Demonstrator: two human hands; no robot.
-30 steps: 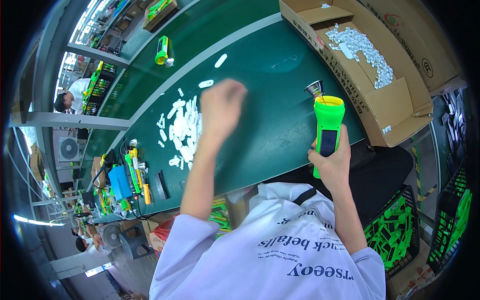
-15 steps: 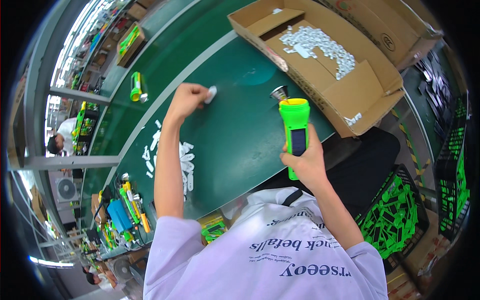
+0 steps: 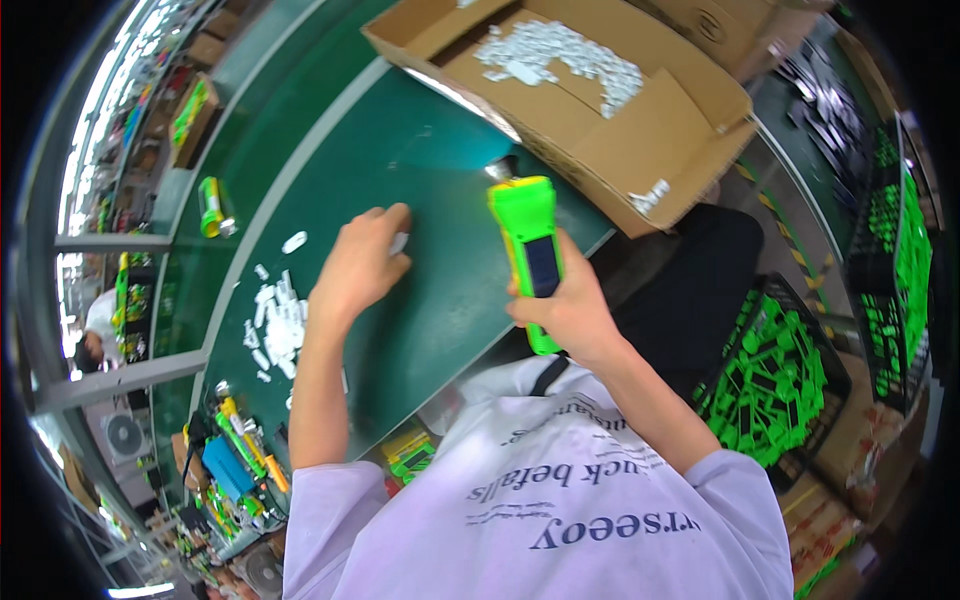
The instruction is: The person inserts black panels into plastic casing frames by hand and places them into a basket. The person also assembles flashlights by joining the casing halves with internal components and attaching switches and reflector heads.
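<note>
My right hand (image 3: 570,310) is wrapped round the handle of a green flashlight (image 3: 537,225) with a dark panel on its side, its wide head pointing away from me. A shiny reflector cup (image 3: 503,168) hangs at the open head. Over the green table my left hand (image 3: 365,262) has its fingers curled about a small white plastic part (image 3: 398,243), mostly hidden by them. Left of that hand lies a loose pile of white plastic parts (image 3: 280,320), partly covered by my forearm. One single white part (image 3: 295,242) rests apart, beyond the pile.
An open cardboard box (image 3: 600,155) with many small white pieces stands at the far right of the table (image 3: 440,290). Another green flashlight (image 3: 211,207) lies past the grey rail. A black crate (image 3: 770,390) of green parts is at right; tools and a blue box (image 3: 228,468) at left.
My left hand has come back toward me with the white part, its fingers now turned down. The flashlight is tilted slightly differently in my right hand. The whole view has shifted.
</note>
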